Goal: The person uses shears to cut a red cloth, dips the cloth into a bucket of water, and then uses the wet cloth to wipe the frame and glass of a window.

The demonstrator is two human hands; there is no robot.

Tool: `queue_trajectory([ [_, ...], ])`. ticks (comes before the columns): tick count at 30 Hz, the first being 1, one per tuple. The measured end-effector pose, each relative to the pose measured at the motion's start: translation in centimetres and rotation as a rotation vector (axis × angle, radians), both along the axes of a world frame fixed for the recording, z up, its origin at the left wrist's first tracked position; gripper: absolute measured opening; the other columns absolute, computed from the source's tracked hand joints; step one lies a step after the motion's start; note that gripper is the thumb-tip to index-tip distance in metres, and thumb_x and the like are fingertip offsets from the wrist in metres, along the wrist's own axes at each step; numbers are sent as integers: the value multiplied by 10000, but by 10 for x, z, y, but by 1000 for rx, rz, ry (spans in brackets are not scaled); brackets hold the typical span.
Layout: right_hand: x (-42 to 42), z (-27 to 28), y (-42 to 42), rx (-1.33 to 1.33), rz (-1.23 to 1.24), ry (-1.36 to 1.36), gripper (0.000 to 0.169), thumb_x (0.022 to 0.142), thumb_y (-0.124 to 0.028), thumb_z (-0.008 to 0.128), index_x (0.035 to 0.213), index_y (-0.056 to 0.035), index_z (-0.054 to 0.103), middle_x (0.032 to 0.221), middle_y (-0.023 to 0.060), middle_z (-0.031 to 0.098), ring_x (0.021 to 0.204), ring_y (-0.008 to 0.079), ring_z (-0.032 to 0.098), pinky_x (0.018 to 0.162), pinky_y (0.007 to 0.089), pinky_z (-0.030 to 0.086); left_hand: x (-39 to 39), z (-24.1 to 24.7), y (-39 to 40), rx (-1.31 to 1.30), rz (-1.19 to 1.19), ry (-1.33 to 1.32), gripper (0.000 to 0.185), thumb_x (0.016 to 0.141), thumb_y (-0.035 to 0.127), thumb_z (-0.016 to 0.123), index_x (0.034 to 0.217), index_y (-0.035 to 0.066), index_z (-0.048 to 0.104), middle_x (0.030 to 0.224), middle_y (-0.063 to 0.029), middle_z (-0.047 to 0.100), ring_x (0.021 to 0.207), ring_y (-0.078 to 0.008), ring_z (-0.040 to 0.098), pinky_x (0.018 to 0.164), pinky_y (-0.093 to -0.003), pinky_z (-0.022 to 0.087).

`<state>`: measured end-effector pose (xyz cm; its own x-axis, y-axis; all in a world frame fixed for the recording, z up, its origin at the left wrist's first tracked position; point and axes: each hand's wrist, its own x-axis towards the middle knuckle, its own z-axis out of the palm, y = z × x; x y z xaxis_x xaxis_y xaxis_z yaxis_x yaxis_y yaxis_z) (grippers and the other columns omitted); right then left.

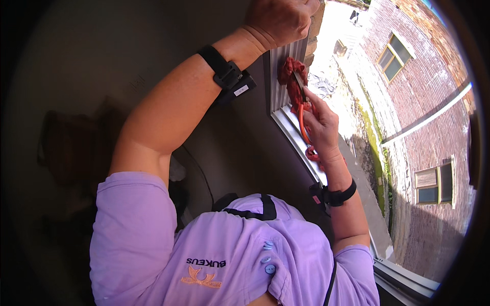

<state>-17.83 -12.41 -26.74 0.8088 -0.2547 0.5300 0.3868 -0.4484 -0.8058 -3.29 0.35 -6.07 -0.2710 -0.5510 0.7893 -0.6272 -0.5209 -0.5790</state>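
My right hand (321, 122) is at the open window, closed around a pair of scissors with an orange handle (302, 124). Its index finger stretches along the tool near the metal blades (299, 81), which point up the picture. Crumpled red cloth (289, 72) lies behind and around the blades, against the metal window frame (276, 84). More of this red material shows below the handle, partly covered by my right hand. My left hand (283, 23) is raised at the top edge, beside the frame, with curled fingers. Whether it grips anything cannot be seen.
The window sill track (294, 132) runs diagonally down to the right. Outside stands a brick building (428, 91) with windows, beyond a concrete ledge (358, 179). A dark wall (229, 134) lies between my arms. Black straps with small boxes circle both wrists.
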Motion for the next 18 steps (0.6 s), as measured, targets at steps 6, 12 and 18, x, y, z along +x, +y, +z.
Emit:
queue_trajectory([
  [6, 9, -57, -1, 41, 16, 147, 530, 798, -30, 726, 1315, -135, 674, 807, 88, 641, 710, 190, 632, 706, 311, 510, 8, -3, -11, -46, -67, -60, 83, 782, 194, 611, 731, 140, 648, 842, -11, 587, 962, -194, 556, 845, -376, 376],
  [12, -6, -54, 2, -531, -135, 695, 442, 812, -200, 714, 1253, -235, 729, 983, 178, 728, 940, 367, 704, 828, 465, 545, 8, -3, -11, -34, -144, 8, 81, 786, 185, 607, 744, 129, 647, 848, -20, 588, 939, -199, 549, 843, -382, 380],
  [18, -10, -8, -14, -533, -184, 603, 427, 798, -206, 709, 1223, -225, 736, 942, 165, 715, 901, 362, 693, 792, 468, 537, 12, 0, -14, -93, -122, -51, 87, 790, 170, 606, 738, 108, 639, 804, -38, 575, 913, -203, 547, 843, -386, 378],
])
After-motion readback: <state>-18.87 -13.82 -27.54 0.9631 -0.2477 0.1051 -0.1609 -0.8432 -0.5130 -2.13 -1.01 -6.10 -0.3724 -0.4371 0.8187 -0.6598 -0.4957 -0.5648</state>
